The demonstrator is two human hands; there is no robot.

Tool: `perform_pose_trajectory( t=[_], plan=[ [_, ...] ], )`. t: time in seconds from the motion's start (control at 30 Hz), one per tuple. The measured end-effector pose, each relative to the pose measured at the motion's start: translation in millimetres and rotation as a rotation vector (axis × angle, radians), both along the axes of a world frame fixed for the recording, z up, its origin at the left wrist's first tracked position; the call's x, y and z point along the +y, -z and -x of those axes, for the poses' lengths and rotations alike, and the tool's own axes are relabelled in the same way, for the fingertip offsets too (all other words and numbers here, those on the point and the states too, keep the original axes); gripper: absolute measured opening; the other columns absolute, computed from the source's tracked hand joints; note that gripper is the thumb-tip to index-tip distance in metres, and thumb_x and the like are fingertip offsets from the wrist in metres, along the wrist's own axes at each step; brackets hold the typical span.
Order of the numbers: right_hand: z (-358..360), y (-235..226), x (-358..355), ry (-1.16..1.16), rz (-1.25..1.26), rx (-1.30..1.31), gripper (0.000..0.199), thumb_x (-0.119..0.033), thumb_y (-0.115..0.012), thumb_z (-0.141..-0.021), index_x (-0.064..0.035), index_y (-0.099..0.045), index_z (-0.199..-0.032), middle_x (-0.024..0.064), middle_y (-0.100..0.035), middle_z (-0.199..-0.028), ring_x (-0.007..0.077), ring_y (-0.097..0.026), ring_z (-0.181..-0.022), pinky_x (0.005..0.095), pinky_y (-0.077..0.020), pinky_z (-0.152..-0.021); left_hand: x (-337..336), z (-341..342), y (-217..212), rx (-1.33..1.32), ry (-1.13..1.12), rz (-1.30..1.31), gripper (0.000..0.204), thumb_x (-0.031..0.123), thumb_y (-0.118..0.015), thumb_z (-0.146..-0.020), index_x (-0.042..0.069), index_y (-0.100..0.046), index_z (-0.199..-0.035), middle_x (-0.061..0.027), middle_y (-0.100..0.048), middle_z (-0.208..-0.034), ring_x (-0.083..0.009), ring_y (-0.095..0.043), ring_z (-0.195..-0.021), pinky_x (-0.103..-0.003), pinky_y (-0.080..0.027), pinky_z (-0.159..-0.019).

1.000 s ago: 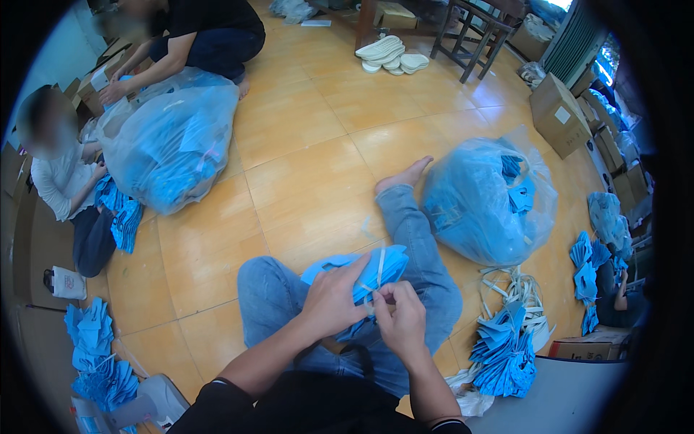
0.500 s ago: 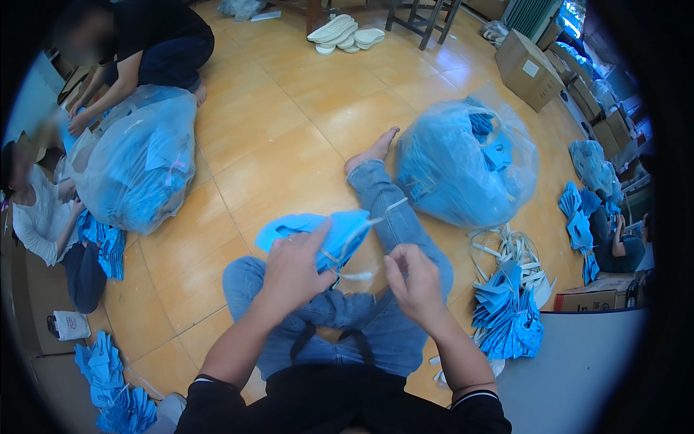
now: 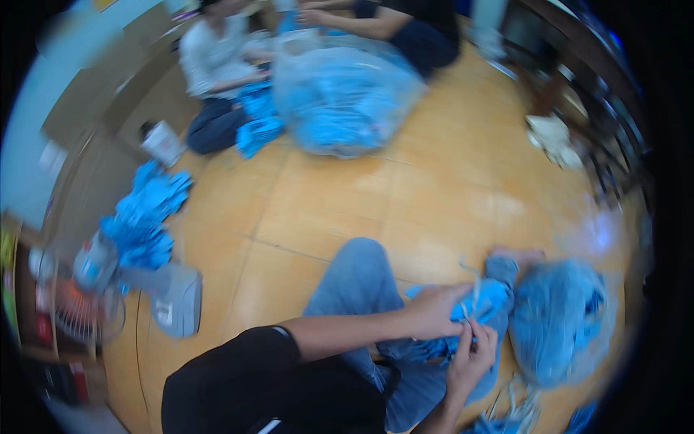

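Observation:
Over my lap, my left hand (image 3: 435, 312) is closed round a stack of blue cut pieces (image 3: 493, 298), flat and flexible, with a pale strip (image 3: 476, 293) across it. My right hand (image 3: 473, 356) meets it from below, fingertips pinched on the strip beside my left fingers. Motion blur and the fingers hide the exact grip. On the floor at the right stands a clear plastic bag (image 3: 560, 322) filled with similar blue pieces. Below that bag, loose pale strips (image 3: 515, 405) lie with more blue pieces at the lower edge.
Two people sit at the far side by a large bag of blue pieces (image 3: 340, 101). Blue bundles (image 3: 148, 210) lie at the left, near a grey fan base (image 3: 176, 300) and its orange fan (image 3: 79, 307). Cardboard (image 3: 94, 108) lines the left wall. Pale soles (image 3: 553, 141) lie far right.
My view has swung left, bringing the fan in and shifting the bags rightward. My right hand, apart from the stack before, has come to the strip beside my left hand.

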State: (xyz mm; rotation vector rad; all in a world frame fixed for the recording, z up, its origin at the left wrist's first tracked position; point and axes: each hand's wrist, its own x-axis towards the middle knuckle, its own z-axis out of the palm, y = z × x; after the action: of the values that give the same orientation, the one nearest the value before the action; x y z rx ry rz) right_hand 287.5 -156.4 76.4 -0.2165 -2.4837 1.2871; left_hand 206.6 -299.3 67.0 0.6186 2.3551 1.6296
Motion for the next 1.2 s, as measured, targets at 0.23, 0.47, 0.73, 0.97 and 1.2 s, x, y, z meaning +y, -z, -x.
perform_pose_trajectory(
  t=[0.23, 0.47, 0.73, 0.97, 1.2],
  plan=[
    [9, 0, 4, -0.058, 0.159, -0.078, 0.008, -0.003, -0.067, -0.092, 0.0042, -0.064, -0.091, 0.0078, -0.055, -0.092, 0.0135, -0.058, -0.077, 0.027, -0.0484, -0.064, -2, -6, -4, 0.015, 0.008, 0.147, 0.079, 0.029, -0.075, -0.078, 0.001, -0.044, -0.144, -0.0261, -0.066, -0.109, -0.0395, -0.063, -0.105, -0.048, -0.045, -0.092],
    [6, -3, 0, -0.048, 0.034, -0.006, 0.013, -0.006, -0.066, -0.093, 0.0035, -0.058, -0.089, 0.0104, -0.055, -0.09, 0.0176, -0.057, -0.073, 0.0286, -0.0481, -0.061, 0, -4, -4, 0.074, 0.024, 0.138, 0.081, 0.029, -0.076, -0.077, 0.002, -0.043, -0.146, -0.0244, -0.067, -0.111, -0.0383, -0.063, -0.107, -0.047, -0.045, -0.093],
    [2, 4, 7, -0.031, 0.192, -0.087, 0.009, -0.002, -0.062, -0.094, 0.0034, -0.058, -0.089, 0.0092, -0.054, -0.088, 0.0157, -0.056, -0.072, 0.0279, -0.047, -0.063, 3, -5, 0, 0.05, 0.063, 0.141, 0.082, 0.023, -0.077, -0.074, 0.003, -0.043, -0.146, -0.0211, -0.066, -0.118, -0.0374, -0.061, -0.111, -0.047, -0.045, -0.092],
    [14, -8, 19, -0.299, 0.136, -0.245, 0.011, -0.011, -0.062, -0.097, -0.0008, -0.059, -0.094, 0.0096, -0.061, -0.088, 0.0187, -0.057, -0.073, 0.0312, -0.0476, -0.067, -13, -4, -12, 0.043, 0.069, 0.253, 0.079, 0.02, -0.077, -0.07, 0.003, -0.047, -0.141, -0.0208, -0.068, -0.111, -0.0383, -0.063, -0.103, -0.048, -0.046, -0.082],
    [13, -24, 17, -0.355, -0.164, -0.198, 0.018, -0.017, -0.067, -0.095, 0.0004, -0.063, -0.091, 0.0156, -0.06, -0.082, 0.0268, -0.06, -0.072, 0.0373, -0.0488, -0.068, -17, -5, -11, 0.116, 0.08, 0.197, 0.078, 0.022, -0.077, -0.072, 0.002, -0.045, -0.141, -0.0183, -0.067, -0.107, -0.0367, -0.062, -0.101, -0.047, -0.042, -0.084]
  ],
)
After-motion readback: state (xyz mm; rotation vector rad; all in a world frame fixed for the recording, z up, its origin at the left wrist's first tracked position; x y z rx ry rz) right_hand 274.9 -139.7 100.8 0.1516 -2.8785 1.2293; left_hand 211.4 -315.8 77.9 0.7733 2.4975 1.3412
